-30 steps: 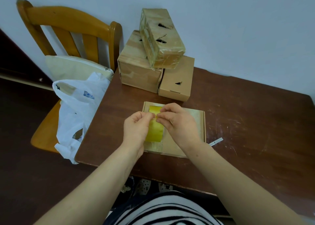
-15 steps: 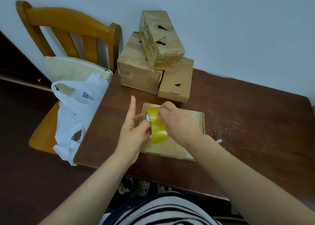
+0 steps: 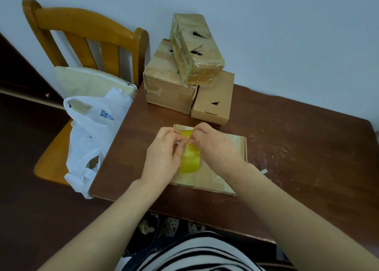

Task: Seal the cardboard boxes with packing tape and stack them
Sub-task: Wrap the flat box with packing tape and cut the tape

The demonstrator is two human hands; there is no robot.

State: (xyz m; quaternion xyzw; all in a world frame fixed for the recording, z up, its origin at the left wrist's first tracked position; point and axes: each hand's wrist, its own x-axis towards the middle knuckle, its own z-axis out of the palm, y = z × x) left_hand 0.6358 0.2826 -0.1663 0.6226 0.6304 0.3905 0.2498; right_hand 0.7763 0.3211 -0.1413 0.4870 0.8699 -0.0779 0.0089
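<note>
Left hand [image 3: 164, 155] has its index finger back down now, it was sticking straight up half a second ago, and the yellow tape roll [image 3: 189, 160] has turned so its broad band faces up again. Both hands meet at the roll's far edge: the left one pinches it with curled fingertips and the right hand [image 3: 215, 147] pinches right beside it, thumbs almost touching. Can't tell if a loose end is lifted. The roll is held just above the flat cardboard box [image 3: 233, 147], which lies on the brown table [image 3: 297, 147]. At 12 o'clock from that box sit three stacked boxes [image 3: 196, 49], one tilted across the other two. At 9 o'clock a white plastic bag [image 3: 92, 137] hangs off the wooden chair [image 3: 82, 34]
</note>
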